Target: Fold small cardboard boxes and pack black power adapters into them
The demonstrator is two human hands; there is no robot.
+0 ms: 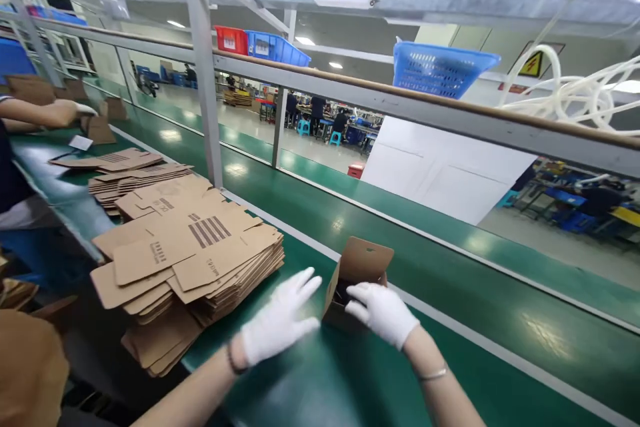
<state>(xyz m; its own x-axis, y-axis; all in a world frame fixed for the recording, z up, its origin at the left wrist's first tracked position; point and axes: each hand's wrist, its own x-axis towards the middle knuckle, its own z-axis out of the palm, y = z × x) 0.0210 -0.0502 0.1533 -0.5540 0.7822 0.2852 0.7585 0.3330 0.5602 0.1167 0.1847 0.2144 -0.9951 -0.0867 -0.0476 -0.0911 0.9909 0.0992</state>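
A small brown cardboard box (pixel 359 265) stands on the green conveyor belt (pixel 380 220) with its lid flap up. My right hand (pixel 383 312), in a white glove, rests on the box's open front with fingers curled onto its edge. My left hand (pixel 280 321), also gloved, hovers just left of the box with fingers spread, holding nothing. A thick stack of flat unfolded cartons (pixel 193 260) lies left of my left hand.
More flat cartons (pixel 135 177) lie further along the belt. A co-worker's gloved hand (pixel 83 109) handles a box at the far left. A metal frame post (pixel 205 80) stands behind the stack. Blue baskets (pixel 440 67) and white tubing (pixel 580 93) sit on the upper rail.
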